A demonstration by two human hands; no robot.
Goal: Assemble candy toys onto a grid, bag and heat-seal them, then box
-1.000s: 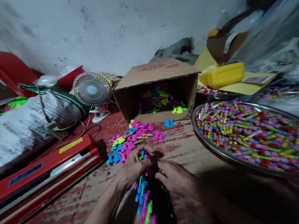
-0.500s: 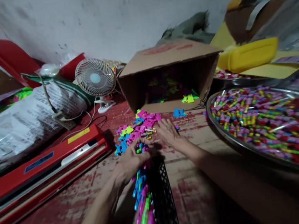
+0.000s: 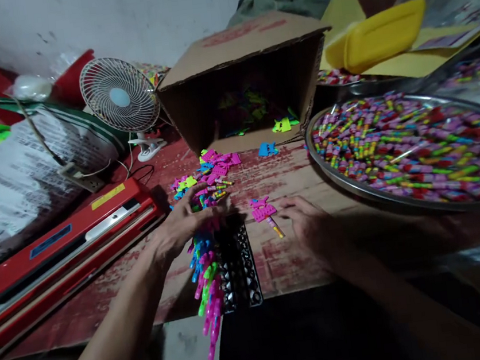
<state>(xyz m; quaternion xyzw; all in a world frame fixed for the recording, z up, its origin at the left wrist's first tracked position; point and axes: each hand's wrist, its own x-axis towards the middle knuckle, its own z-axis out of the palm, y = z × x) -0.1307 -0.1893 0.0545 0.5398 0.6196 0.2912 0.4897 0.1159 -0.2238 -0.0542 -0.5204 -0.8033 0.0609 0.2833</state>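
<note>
My left hand [image 3: 180, 224] is curled over the far end of a row of bright plastic pieces [image 3: 207, 276], pink, blue and green, along the left side of a black perforated tray [image 3: 243, 260]. Its thumb and index finger close around pieces there, partly hidden by the hand. My right hand [image 3: 310, 224] is at the right of the tray, somewhat blurred, fingers loosely bent and holding nothing visible. Just left of its fingertips lie a flat pink plastic piece [image 3: 263, 209] and a small multicoloured tube [image 3: 275, 228]. Beyond my left hand is a pile of similar pieces [image 3: 221, 165].
A cardboard box [image 3: 245, 35] on its side opens toward me, with more pieces inside. Right is a large metal tray [image 3: 330, 172] heaped with small colourful tubes. Left are a red sealing machine [image 3: 69, 240], a small fan [image 3: 120, 95] and a white sack [image 3: 26, 169].
My right hand has come back from the pile toward me and right; a pink piece and a tube now lie beside it. My left hand stays at the row. The view has tilted down.
</note>
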